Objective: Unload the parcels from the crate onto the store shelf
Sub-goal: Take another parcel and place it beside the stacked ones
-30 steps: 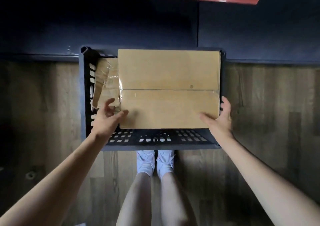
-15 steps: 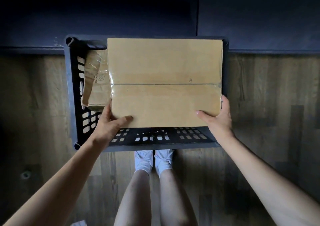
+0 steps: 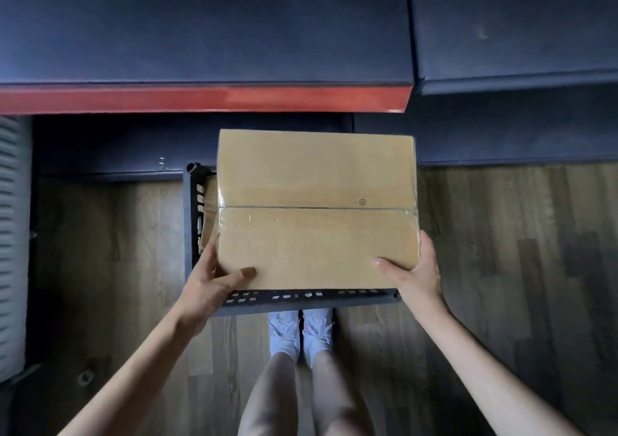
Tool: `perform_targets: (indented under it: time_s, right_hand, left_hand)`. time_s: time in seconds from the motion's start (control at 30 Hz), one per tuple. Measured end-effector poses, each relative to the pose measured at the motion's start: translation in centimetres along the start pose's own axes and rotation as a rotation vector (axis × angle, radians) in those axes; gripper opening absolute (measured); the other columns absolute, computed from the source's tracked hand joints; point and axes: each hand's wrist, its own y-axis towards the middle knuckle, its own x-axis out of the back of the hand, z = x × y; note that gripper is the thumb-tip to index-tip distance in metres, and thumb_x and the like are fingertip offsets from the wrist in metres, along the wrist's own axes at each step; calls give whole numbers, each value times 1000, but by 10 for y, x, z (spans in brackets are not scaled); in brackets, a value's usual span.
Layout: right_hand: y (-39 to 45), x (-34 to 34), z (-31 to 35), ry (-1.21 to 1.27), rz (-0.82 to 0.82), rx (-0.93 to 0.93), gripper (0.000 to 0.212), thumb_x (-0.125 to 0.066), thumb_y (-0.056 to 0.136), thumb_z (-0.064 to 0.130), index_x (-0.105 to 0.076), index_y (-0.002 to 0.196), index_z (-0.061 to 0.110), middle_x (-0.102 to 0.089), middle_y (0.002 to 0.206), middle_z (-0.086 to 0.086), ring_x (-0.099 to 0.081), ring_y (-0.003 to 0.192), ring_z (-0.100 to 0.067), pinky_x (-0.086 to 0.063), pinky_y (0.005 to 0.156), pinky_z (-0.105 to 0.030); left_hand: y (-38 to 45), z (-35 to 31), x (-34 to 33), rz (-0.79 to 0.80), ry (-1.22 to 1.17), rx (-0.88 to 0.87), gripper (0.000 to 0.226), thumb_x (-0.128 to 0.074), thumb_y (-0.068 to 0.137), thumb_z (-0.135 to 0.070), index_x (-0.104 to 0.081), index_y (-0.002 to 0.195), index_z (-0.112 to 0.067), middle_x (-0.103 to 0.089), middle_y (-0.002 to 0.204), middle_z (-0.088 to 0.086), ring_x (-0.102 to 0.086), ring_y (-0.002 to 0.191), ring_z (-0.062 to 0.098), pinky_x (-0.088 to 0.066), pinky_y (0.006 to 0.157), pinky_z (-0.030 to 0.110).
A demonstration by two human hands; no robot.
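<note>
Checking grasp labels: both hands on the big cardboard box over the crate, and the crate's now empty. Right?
Not quite. Both hands, left hand and right hand, do grip the cardboard box over the black crate, but the crate is not empty: the head view shows another brown parcel inside it, along the left wall.

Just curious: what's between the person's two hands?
In the head view, the cardboard box fills the stretch; left hand and right hand grip its near corners.
</note>
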Motion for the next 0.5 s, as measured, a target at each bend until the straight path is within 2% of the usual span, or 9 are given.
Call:
perform_targets:
  time_s: [0.07,0.1,0.2,0.27,0.33,0.43,0.5]
  right_hand:
    - [-21,15,23,22,1,13,95,-82,67,12,-26,144,13,-44,141,-2,-45,124,-14,-35,107,-33]
    - [-32,22,34,34,2,22,96,-82,67,12,-25,144,14,-45,140,-1,-45,121,-12,-35,104,-29]
    - [-65,45,65,66,-9,55,97,-82,66,13,-26,144,17,-46,137,1,-45,114,-9,-34,97,-26]
    - [-87,60,83,87,-19,78,97,-83,65,13,-26,144,17,-45,139,0,-45,118,-13,-35,101,-30]
    - [-109,74,99,92,-29,107,98,-84,64,16,-27,144,19,-45,141,-1,-44,125,-18,-35,105,-36]
    - [-138,96,127,117,-54,168,98,-86,61,18,-32,142,20,-50,135,-4,-48,120,-22,-39,102,-42]
    - [-156,111,146,132,-70,216,97,-87,59,16,-34,141,19,-53,132,-5,-50,117,-23,-41,101,-45]
  left_hand:
    - [-24,-27,4,5,25,-40,66,-66,78,5,-43,130,-30,-61,118,8,-62,96,20,-55,66,20]
    - [-37,-38,7,5,36,-60,67,-68,77,2,-44,128,-35,-62,118,6,-62,95,18,-54,63,18]
    - [-79,-73,16,8,80,-88,77,-80,65,-14,-44,126,-46,-64,117,-1,-63,103,19,-53,79,27]
    - [-106,-94,19,16,94,-113,79,-78,59,-23,-44,125,-52,-68,113,-6,-65,102,16,-53,80,25]
    - [-132,-112,20,31,86,-165,77,-78,58,-22,-46,118,-58,-69,112,-12,-67,100,11,-54,77,22]
    - [-168,-137,21,30,97,-254,85,-82,54,-22,-44,123,-54,-69,112,-16,-67,101,8,-54,80,22]
    - [-190,-155,23,26,108,-313,90,-84,50,-26,-43,124,-54,-68,115,-15,-65,105,11,-53,89,33]
